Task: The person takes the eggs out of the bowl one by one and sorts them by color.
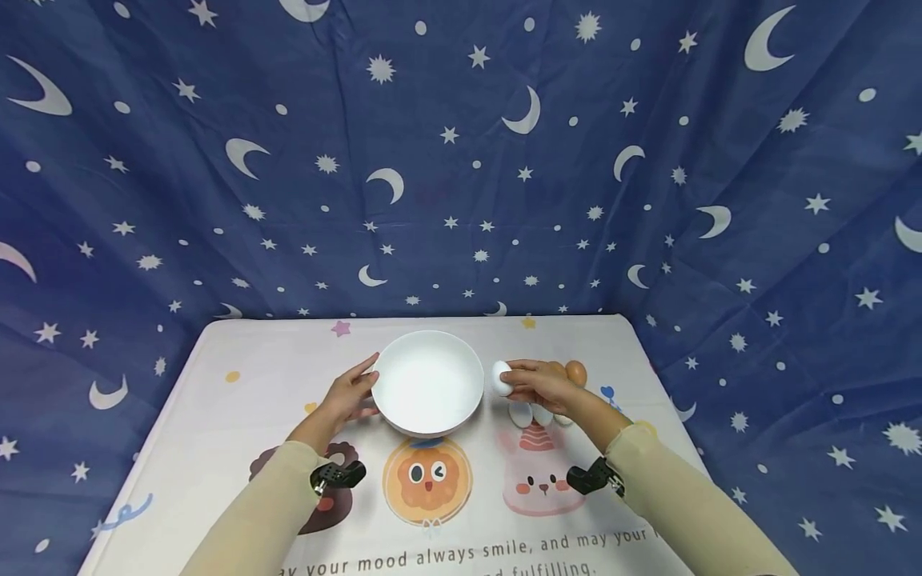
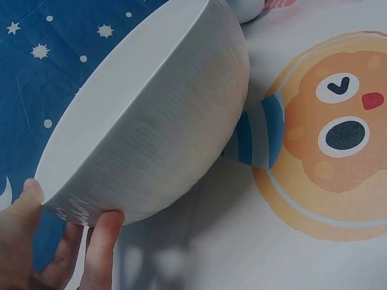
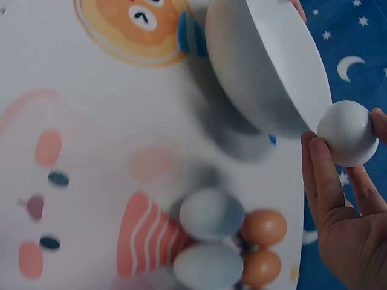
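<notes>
A white bowl [image 1: 428,388] stands on the table, its inside bare. At its left side my left hand [image 1: 351,394] grips it, the thumb at the rim and the fingers against the outer wall [image 2: 163,133]. My right hand [image 1: 540,382] pinches a white egg [image 1: 501,378] between thumb and fingertips, just right of the bowl's rim. In the right wrist view this egg [image 3: 347,133] is held up close beside the bowl [image 3: 260,72]. Under and behind the right hand lie white eggs [image 1: 520,414] and brown eggs [image 1: 576,374], partly hidden by it.
A white cloth [image 1: 238,416] printed with cartoon faces and lettering covers the table. Blue fabric [image 1: 432,200] with moons and stars hangs behind and along both sides. In the right wrist view, white eggs [image 3: 211,213] sit beside brown eggs [image 3: 263,228].
</notes>
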A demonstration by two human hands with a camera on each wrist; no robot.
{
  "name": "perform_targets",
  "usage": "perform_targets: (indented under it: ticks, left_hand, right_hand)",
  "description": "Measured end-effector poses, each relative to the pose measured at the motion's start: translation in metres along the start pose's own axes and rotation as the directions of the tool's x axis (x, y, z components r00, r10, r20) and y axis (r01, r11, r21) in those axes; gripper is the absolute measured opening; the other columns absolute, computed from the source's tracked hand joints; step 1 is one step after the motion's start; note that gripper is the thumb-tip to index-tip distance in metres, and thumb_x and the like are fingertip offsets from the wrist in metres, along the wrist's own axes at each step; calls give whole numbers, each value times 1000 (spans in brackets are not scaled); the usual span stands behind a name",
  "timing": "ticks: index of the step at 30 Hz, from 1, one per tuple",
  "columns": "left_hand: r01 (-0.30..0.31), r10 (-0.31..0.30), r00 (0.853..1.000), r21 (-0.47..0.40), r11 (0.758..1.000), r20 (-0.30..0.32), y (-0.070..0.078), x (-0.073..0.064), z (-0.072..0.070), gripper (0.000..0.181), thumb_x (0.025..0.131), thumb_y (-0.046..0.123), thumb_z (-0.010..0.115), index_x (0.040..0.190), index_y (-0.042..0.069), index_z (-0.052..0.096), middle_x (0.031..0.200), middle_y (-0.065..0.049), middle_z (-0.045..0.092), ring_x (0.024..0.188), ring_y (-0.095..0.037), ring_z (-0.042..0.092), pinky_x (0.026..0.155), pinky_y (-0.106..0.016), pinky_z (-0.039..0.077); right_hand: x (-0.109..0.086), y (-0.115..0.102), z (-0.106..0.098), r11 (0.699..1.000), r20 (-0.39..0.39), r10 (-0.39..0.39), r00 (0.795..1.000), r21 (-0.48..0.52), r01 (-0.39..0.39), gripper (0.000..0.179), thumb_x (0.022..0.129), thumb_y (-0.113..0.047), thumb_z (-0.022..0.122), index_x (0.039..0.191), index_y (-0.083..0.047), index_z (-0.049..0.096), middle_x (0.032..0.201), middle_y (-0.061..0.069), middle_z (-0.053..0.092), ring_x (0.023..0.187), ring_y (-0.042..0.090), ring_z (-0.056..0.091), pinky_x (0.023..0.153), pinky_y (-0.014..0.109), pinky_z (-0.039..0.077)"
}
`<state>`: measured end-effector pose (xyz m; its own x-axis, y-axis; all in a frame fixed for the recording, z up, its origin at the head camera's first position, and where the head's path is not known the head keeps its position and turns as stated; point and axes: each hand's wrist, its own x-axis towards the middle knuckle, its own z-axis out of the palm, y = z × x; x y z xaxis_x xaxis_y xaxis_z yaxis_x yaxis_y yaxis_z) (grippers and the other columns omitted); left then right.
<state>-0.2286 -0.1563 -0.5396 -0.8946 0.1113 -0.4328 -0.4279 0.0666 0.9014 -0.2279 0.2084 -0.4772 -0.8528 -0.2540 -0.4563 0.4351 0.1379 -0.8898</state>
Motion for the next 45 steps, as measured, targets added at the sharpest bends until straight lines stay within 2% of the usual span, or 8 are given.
perform_targets:
  ticks: [6, 10, 14, 17, 23, 34, 38, 45]
  left_hand:
    - [0, 0, 1000, -3, 1000, -2, 1, 0, 0, 52, 105, 31, 48, 154, 34, 32, 154, -19, 36, 134, -42, 45, 83, -37, 63]
    - [0, 0, 1000, -4, 1000, 0, 0, 0, 0, 53, 105, 31, 48, 154, 33, 32, 154, -19, 37, 133, -41, 47, 83, -38, 63]
    - [5, -5, 1000, -1, 1000, -5, 0, 1, 0, 53, 104, 32, 49, 154, 34, 32, 154, -19, 37, 131, -40, 49, 83, -38, 63]
    - [7, -7, 1000, -6, 1000, -8, -1, 1, 0, 52, 104, 31, 49, 154, 34, 33, 153, -18, 38, 129, -39, 51, 83, -38, 63]
    - [6, -6, 1000, -17, 1000, -3, -2, 0, 0, 52, 104, 30, 49, 154, 33, 33, 153, -18, 39, 126, -37, 53, 82, -38, 63]
    - [-7, 7, 1000, 3, 1000, 3, 0, 2, -2, 53, 104, 33, 49, 155, 32, 31, 154, -19, 37, 131, -39, 49, 84, -39, 63]
    - [-3, 3, 1000, 10, 1000, -2, 0, 2, -2, 54, 104, 33, 49, 155, 33, 31, 155, -19, 37, 130, -39, 50, 83, -38, 63]
    - [6, -6, 1000, -3, 1000, -5, 0, 1, 0, 53, 104, 33, 50, 154, 32, 32, 154, -19, 37, 129, -38, 51, 82, -38, 63]
  right_hand:
    - [-9, 4, -27, 999, -28, 1, 1000, -40, -2, 56, 94, -15, 65, 141, 8, 44, 104, 7, 67, 86, 12, 71, 86, 28, 61]
    - [-15, 8, -42, 999, -47, -12, 999, -54, 9, 56, 94, -16, 65, 141, 9, 45, 105, 9, 66, 84, 10, 71, 82, 24, 62]
    - [-21, 15, -55, 998, -50, -16, 999, -59, 13, 58, 95, -17, 64, 142, 10, 43, 122, 9, 47, 88, 8, 68, 83, 20, 60]
    - [-27, 19, -64, 999, -73, -4, 997, -37, 2, 63, 96, -18, 64, 146, 10, 37, 125, 11, 37, 90, 8, 67, 85, 20, 60]
    - [-35, 30, -86, 1000, -119, 10, 993, -19, -12, 64, 97, -18, 63, 146, 11, 35, 111, 6, 61, 89, 8, 68, 84, 20, 60]
    - [-41, 53, -115, 998, -185, 50, 981, -32, -57, 65, 99, -21, 61, 146, 13, 32, 112, 7, 62, 90, 7, 66, 85, 20, 60]
    - [-41, 61, -125, 996, -224, 81, 971, -4, -84, 65, 97, -21, 64, 145, 13, 35, 104, 5, 65, 88, 8, 66, 83, 22, 61]
    - [-41, 76, -140, 988, -295, 135, 946, -31, -151, 72, 95, -22, 67, 147, 12, 31, 104, 5, 66, 82, 7, 68, 88, 28, 61]
